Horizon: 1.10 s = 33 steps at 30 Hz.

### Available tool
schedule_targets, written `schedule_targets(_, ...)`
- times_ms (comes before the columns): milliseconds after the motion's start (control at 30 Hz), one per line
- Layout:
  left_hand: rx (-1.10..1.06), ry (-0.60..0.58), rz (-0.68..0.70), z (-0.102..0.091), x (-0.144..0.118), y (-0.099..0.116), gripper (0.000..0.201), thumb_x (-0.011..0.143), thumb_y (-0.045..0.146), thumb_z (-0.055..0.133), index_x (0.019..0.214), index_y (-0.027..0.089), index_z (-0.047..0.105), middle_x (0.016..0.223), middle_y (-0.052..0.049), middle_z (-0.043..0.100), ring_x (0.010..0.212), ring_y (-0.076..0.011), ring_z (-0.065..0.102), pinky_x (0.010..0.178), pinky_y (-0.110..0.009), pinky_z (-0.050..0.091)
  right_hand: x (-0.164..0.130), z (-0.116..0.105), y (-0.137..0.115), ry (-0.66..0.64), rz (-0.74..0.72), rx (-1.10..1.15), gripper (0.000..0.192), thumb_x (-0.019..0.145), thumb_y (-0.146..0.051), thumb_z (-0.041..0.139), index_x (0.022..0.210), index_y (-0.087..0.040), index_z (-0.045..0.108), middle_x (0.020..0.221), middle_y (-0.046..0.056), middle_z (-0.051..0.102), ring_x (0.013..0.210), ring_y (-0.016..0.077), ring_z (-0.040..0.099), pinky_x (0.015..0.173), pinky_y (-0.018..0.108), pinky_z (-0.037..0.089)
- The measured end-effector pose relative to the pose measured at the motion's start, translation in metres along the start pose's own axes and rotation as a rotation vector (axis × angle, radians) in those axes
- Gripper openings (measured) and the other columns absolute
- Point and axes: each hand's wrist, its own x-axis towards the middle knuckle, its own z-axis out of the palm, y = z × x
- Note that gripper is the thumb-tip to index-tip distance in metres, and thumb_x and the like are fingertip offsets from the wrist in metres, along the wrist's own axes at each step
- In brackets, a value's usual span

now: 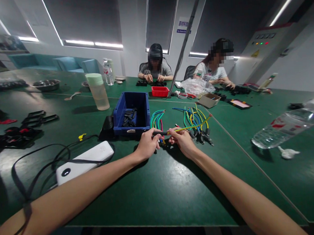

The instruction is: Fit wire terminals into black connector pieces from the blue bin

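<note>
Head view looks down on both hands meeting over the green table (161, 188). The left hand (147, 143) is closed around a small black sleeve (158, 133), and the right hand (181, 139) pinches a yellow wire (192, 127) just beside it. Whether the wire tip is already inside the sleeve is hard to tell from here. A loose pinch could let the wire spring back into the bundle of coloured wires (194, 124) by the blue bin (131, 113), tangling it.
</note>
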Motion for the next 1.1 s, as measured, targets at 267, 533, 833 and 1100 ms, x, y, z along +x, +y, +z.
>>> schedule_targets(267, 0.081, -0.096, 0.032, -0.002, -0.002, 0.01, 0.029, 0.087, 0.028, 0.046, 0.109, 0.014, 0.059, 0.076, -0.003, 0.065, 0.047, -0.0076, 0.055, 0.046, -0.019, 0.044, 0.002, 0.0, 0.001, 0.003, 0.012, -0.028, 0.033, 0.067, -0.05, 0.071, 0.073, -0.019, 0.065, 0.059, 0.0, 0.062, 0.052, 0.0122, 0.057, 0.045, 0.021, 0.041)
schedule_targets(533, 0.171, 0.113, 0.094, -0.001, -0.005, 0.016, 0.025, 0.088, 0.032, 0.047, 0.103, 0.016, 0.059, 0.061, 0.001, 0.061, 0.055, -0.0119, 0.059, 0.053, -0.02, 0.044, 0.001, 0.002, -0.001, 0.087, -0.024, 0.069, 0.035, 0.068, -0.051, 0.071, 0.075, -0.018, 0.064, 0.057, -0.001, 0.057, 0.046, 0.0092, 0.053, 0.041, 0.02, 0.04)
schedule_targets(833, 0.182, 0.12, 0.056, -0.001, -0.004, 0.012, 0.032, 0.089, 0.034, 0.045, 0.11, 0.015, 0.061, 0.056, 0.0, 0.061, 0.05, -0.0118, 0.059, 0.047, -0.019, 0.044, 0.005, -0.001, 0.003, 0.163, -0.073, 0.075, 0.036, 0.071, -0.052, 0.068, 0.074, -0.017, 0.062, 0.051, -0.003, 0.051, 0.042, 0.0086, 0.051, 0.039, 0.02, 0.038)
schedule_targets(1100, 0.271, 0.063, 0.085, 0.002, -0.006, 0.011, 0.026, 0.085, 0.025, 0.048, 0.103, 0.015, 0.063, 0.059, 0.001, 0.061, 0.045, -0.009, 0.055, 0.045, -0.018, 0.042, 0.007, 0.001, 0.009, 0.228, -0.096, 0.017, 0.042, 0.071, -0.058, 0.065, 0.075, -0.018, 0.055, 0.047, -0.006, 0.05, 0.037, 0.0067, 0.048, 0.037, 0.018, 0.035)
